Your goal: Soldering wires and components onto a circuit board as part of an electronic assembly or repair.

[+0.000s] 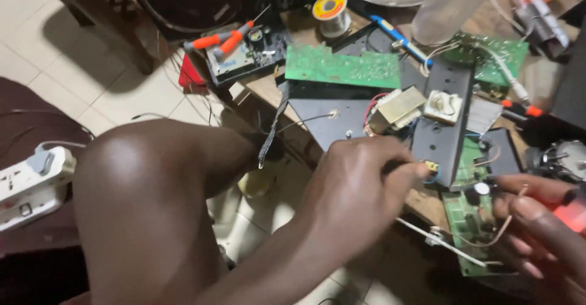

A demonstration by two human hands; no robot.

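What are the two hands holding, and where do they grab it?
The left hand pinches a small yellow part at the black panel's edge. The right hand grips a red-handled tool by its handle.

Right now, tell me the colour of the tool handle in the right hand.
Red-orange handle in the right hand, seen in the head view.

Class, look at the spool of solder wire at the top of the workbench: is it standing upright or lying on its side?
On its side, tilted: the solder spool shows its round yellow end face to the camera, with its wound grey body behind it resting on the bench.
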